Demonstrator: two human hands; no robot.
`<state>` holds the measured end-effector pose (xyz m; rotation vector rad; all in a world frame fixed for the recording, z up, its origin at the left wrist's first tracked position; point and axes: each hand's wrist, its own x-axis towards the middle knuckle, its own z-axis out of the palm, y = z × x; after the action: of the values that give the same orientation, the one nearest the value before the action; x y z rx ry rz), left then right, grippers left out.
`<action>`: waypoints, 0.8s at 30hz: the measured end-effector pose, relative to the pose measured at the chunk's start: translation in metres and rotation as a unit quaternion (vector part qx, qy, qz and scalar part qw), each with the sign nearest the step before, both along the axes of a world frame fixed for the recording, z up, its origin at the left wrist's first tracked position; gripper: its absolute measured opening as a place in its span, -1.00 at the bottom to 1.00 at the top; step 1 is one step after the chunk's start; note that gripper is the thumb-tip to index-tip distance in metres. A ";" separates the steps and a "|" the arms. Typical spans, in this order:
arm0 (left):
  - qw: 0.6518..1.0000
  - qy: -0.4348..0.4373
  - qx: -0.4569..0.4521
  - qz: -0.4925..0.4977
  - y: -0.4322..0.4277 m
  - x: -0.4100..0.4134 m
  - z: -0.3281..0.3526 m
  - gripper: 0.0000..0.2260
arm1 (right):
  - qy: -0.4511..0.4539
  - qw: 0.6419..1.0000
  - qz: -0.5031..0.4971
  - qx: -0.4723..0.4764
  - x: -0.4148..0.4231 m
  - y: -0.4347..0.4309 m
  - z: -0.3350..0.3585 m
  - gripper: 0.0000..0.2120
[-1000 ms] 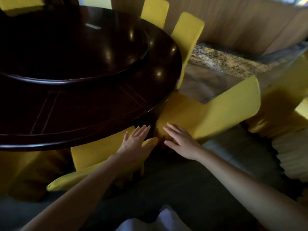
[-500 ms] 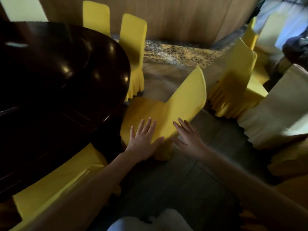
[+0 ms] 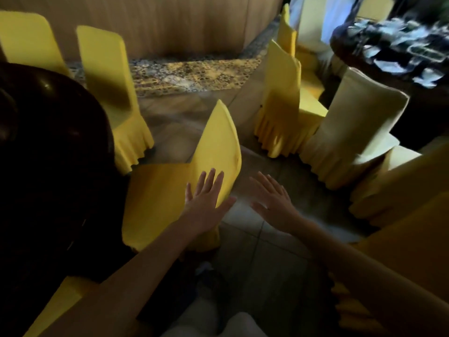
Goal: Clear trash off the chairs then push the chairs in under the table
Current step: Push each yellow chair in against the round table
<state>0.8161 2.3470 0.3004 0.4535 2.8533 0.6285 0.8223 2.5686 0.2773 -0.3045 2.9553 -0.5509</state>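
A chair in a yellow cover (image 3: pixel 165 193) stands at the edge of the dark round table (image 3: pixel 48 166), its seat partly under the tabletop and its back tilted toward me. My left hand (image 3: pixel 206 200) is open with fingers spread, lying over the chair's back near its lower edge. My right hand (image 3: pixel 272 200) is open too, hovering over the floor just right of the chair, apart from it. I see no trash on this seat.
Two more yellow chairs (image 3: pixel 107 76) stand pushed in at the table's far side. Another yellow chair (image 3: pixel 281 93) and a cream-covered one (image 3: pixel 349 132) stand to the right, by a second table (image 3: pixel 388 45) with clutter. Tiled floor (image 3: pixel 255 263) lies below my hands.
The view has swung right, so the table slid left and the right-hand chairs came in. My right hand has come off the chair and now hangs over the floor; my left stays on it.
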 end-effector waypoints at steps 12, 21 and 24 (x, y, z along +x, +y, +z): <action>0.997 0.006 0.045 -0.059 0.061 -0.188 -0.005 -0.36 | -0.010 0.997 -0.074 0.037 -0.157 0.049 0.006 -0.32; 0.998 0.010 0.036 -0.059 0.076 -0.262 -0.010 -0.33 | -0.011 0.997 -0.059 0.042 -0.231 0.059 0.005 -0.34; 0.999 0.018 0.030 -0.029 0.077 -0.283 -0.010 -0.33 | -0.026 0.998 -0.033 0.045 -0.263 0.061 0.005 -0.34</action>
<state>0.5335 2.4240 0.2905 0.5604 2.8496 0.7042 0.5591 2.6295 0.2828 -0.1801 2.9379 -0.4260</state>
